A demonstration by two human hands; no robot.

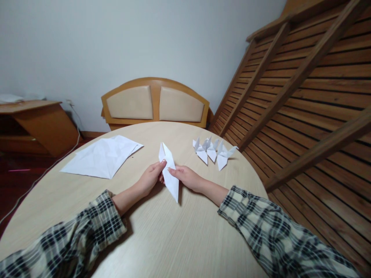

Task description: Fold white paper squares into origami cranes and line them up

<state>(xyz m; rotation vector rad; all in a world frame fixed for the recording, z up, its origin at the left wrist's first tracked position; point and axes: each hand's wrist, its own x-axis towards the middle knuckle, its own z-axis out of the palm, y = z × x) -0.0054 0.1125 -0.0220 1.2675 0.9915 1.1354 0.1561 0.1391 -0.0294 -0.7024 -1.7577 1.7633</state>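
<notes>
A long, narrow diamond of folded white paper [173, 184], split at its far tip, is held above the middle of the table. My left hand [150, 178] pinches its left edge, thumb on top and fingers underneath. From the other side my right hand [188, 177] grips it, with the thumb lying across the paper's face and the other fingers mostly hidden. To the right stand several folded white paper cranes [222, 157] in a close row. A stack of white paper sheets [101, 157] lies to the left, apart from both hands.
The round wooden table [174, 247] carries all the paper. Behind it stands a wooden headboard [155, 101] with two beige panels. A slatted wooden frame [304, 104] leans along the right side. At left are a desk [43, 121] and a cable [43, 173].
</notes>
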